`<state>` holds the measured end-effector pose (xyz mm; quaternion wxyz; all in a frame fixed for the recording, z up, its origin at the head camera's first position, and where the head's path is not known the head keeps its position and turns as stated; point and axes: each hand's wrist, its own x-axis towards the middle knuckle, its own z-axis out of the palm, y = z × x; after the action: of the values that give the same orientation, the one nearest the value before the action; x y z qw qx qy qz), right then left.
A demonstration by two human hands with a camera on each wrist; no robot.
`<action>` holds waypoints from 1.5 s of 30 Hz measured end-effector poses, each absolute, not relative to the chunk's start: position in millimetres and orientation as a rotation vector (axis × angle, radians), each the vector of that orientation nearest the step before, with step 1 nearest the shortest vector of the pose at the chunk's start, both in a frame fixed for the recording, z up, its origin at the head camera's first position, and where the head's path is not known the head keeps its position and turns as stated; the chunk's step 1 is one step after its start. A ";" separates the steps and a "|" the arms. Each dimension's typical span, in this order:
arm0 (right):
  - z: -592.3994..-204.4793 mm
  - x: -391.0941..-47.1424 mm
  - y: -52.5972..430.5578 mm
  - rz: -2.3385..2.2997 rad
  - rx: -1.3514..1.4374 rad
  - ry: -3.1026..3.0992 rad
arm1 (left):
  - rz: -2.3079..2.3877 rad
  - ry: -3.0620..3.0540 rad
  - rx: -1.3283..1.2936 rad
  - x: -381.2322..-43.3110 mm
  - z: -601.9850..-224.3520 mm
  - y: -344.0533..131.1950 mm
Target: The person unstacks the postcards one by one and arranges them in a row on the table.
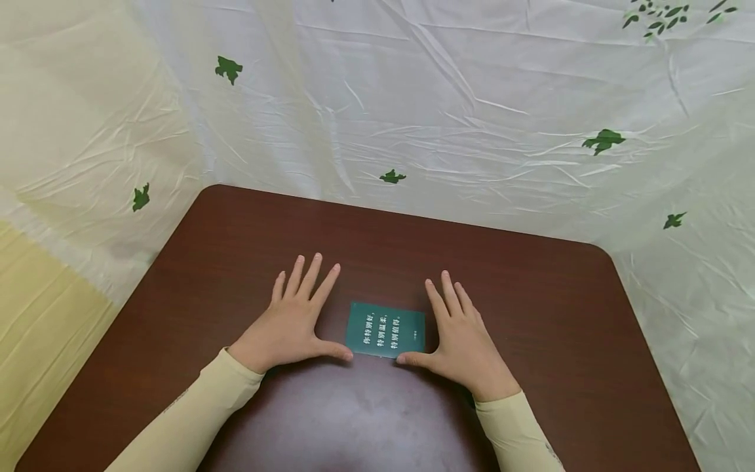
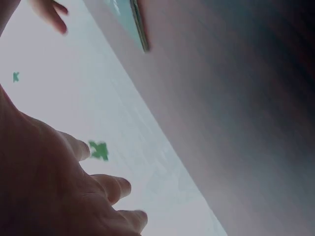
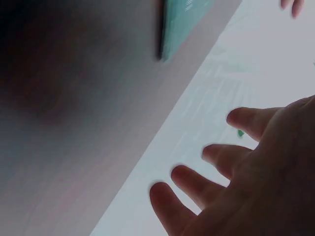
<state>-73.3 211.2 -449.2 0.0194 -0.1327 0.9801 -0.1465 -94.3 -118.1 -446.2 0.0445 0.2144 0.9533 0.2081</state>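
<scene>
A thin teal booklet (image 1: 385,330) with white printed characters lies flat on the dark brown table (image 1: 519,295), between the two hands. To its left my left hand (image 1: 289,331) is spread with straight fingers, its thumb tip close to the booklet's near left corner. On the other side my right hand (image 1: 468,347) is spread likewise, its thumb tip by the near edge. Whether either thumb touches the booklet, I cannot tell. Both wrist views show part of the booklet (image 2: 132,22), its side edge visible. Neither hand holds anything.
White cloth (image 1: 413,85) with green leaf shapes hangs behind the table and along its sides. Yellow cloth (image 1: 41,328) shows at the left. The table has rounded far corners, and a pale glare lies on its near part.
</scene>
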 end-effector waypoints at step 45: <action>-444.0 -83.6 178.6 -0.460 -0.543 2.832 | 0.471 2.665 0.966 -117.2 -450.6 -67.3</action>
<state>-83.6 178.6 -444.0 0.1107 -0.1849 0.9639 -0.1566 -117.2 -67.3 -450.6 0.1335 0.3333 0.9191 0.1624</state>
